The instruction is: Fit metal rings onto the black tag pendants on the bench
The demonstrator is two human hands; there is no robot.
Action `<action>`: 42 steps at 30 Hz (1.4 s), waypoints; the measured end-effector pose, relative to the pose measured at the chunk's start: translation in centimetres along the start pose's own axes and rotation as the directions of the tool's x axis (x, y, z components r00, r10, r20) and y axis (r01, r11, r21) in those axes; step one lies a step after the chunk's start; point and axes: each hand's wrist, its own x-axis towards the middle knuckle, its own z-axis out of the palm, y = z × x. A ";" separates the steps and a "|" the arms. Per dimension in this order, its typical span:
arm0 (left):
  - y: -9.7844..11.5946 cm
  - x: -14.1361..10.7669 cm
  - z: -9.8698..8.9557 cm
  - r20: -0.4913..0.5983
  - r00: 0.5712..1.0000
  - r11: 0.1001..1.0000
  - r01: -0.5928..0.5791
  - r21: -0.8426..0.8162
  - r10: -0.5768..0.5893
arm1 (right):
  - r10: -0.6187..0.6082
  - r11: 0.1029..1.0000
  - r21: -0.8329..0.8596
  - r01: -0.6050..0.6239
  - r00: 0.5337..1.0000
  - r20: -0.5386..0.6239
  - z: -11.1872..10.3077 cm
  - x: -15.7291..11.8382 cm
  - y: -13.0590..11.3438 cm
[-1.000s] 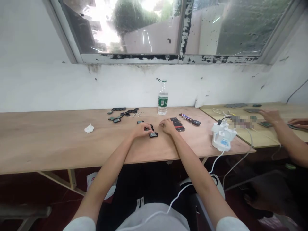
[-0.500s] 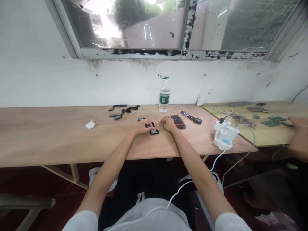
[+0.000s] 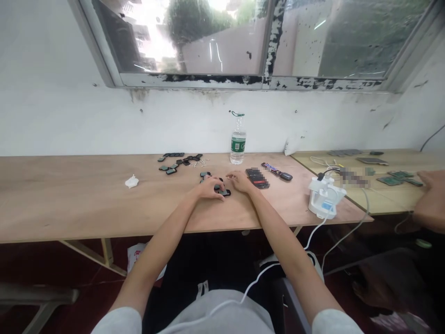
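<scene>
My left hand (image 3: 210,187) rests at the middle of the table, its fingers and thumb bent around a small black casing (image 3: 217,187) with a grey face. Partly under those fingers lies another black casing (image 3: 226,193), and one more casing (image 3: 205,174) is just behind the hand. My right hand (image 3: 240,181) is close by on the right, with its fingertips drawn together and pointing at the left hand. Whatever is between its fingertips is too small to make out. Farther back lie several similar casings (image 3: 171,170) and scattered small pale pieces (image 3: 197,163).
A phone-like dark object (image 3: 257,178) lies right of my right hand, near a snack bar (image 3: 270,167) and a black fob (image 3: 285,176). A water bottle (image 3: 238,146) stands by the wall. A white charger block (image 3: 325,197) trails cables. Another person's hand (image 3: 430,199) is at far right.
My left hand has shifted slightly right, and its thumb has come down in front of the nearest casing. My right hand's fingertips have reached left, closer to the left hand.
</scene>
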 end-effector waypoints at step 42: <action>-1.6 0.1 -0.1 -0.375 0.927 0.996 -0.017 -0.090 -0.018 | 0.056 0.952 0.305 0.035 0.957 -0.285 -1.4 -0.2 -1.3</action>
